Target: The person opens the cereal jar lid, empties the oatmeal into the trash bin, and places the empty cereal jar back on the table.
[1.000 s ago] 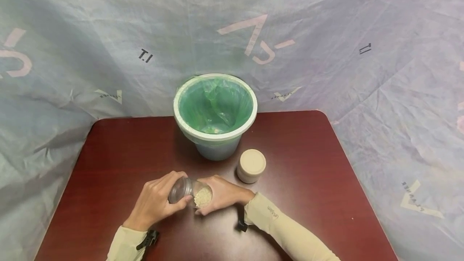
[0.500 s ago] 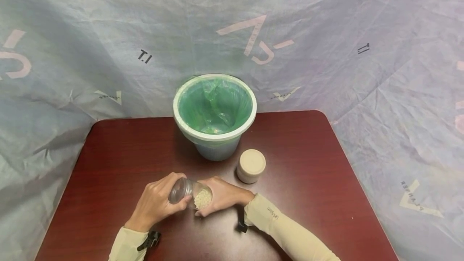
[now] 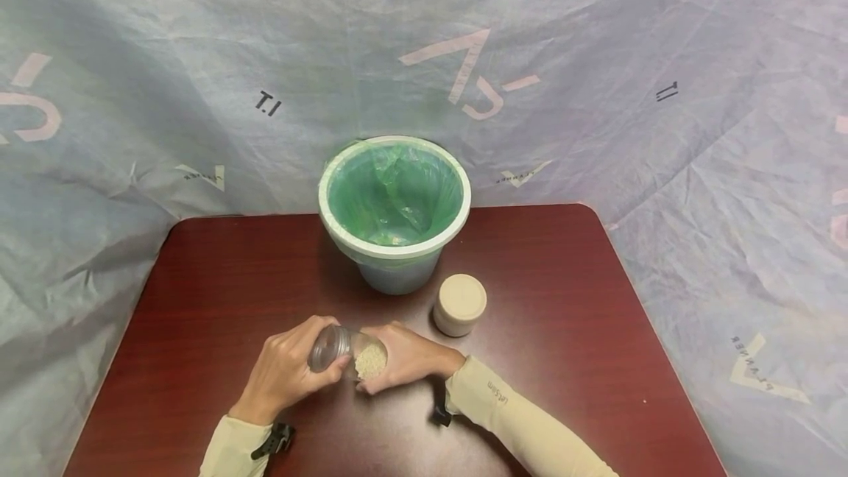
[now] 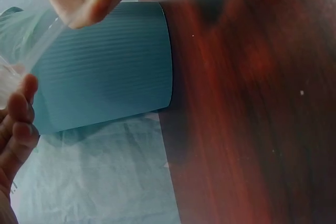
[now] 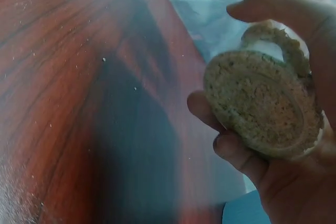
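My right hand (image 3: 407, 355) grips a tilted clear jar (image 5: 257, 106) with pale grains gathered at its base. The grains (image 3: 371, 361) show through its wall in the head view, and the right wrist view looks at its round bottom. My left hand (image 3: 285, 366) holds a clear container (image 3: 329, 348) with a ridged rim that faces the jar. Rim and jar mouth meet or overlap in the head view. In the left wrist view, curled left fingers (image 4: 23, 114) hold clear plastic at the left edge.
A bin (image 3: 397, 271) with a white rim and green liner (image 3: 358, 201) stands at the table's back. A cream lidded jar (image 3: 460, 304) stands right of it, beyond the right wrist. The dark red table (image 3: 556, 359) meets grey sheeting (image 3: 199, 43) behind.
Both hands and what they hold stay almost in place. The whole head view shifts very slightly.
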`<state>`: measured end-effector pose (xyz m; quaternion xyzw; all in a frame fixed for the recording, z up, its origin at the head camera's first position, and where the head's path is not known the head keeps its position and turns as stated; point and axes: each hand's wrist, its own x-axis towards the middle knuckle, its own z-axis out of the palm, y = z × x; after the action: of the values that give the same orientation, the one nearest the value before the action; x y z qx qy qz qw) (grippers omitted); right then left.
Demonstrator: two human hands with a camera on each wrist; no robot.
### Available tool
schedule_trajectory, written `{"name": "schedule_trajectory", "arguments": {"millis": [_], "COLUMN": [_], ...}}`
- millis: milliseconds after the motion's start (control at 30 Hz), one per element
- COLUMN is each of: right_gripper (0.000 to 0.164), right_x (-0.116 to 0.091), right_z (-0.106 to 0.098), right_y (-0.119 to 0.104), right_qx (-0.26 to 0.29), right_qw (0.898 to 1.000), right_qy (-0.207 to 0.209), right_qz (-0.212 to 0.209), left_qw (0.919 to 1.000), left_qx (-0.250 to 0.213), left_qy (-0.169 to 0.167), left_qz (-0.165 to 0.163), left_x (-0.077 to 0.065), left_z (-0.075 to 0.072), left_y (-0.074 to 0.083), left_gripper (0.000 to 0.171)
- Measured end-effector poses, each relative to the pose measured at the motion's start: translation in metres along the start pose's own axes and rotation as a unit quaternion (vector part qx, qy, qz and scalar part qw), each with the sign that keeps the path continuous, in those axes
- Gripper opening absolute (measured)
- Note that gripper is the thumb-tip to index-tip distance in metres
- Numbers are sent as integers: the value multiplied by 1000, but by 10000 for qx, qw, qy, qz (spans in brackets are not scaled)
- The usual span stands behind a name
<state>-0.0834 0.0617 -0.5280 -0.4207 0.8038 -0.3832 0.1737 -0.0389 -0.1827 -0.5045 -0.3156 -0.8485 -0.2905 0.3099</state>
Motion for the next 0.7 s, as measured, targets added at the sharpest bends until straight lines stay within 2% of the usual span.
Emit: {"name": "schedule_trajectory", "arguments": {"millis": [267, 500, 600, 700], "right_gripper": [50, 53, 55, 56], "right_x": [1, -1, -1, -2], "right_z": [3, 6, 7, 8], "right_y": [1, -1, -3, -5], "right_qx": [-380, -635, -769, -923], "right_qw": [9984, 9946, 9921, 9888], "right_qy": [428, 816, 976, 1140], "right_qz": [-16, 120, 196, 261], "left_qw": [9989, 9965, 9935, 9867], "left_qx": [159, 353, 457, 545], "left_qy": [-54, 100, 86, -53], "left_qz": [-449, -748, -1039, -1530], "left_x": [-5, -5, -4, -3], "left_z": [2, 5, 5, 6], "left_y": [1, 5, 9, 14], "left_gripper": [60, 54, 44, 35]}}
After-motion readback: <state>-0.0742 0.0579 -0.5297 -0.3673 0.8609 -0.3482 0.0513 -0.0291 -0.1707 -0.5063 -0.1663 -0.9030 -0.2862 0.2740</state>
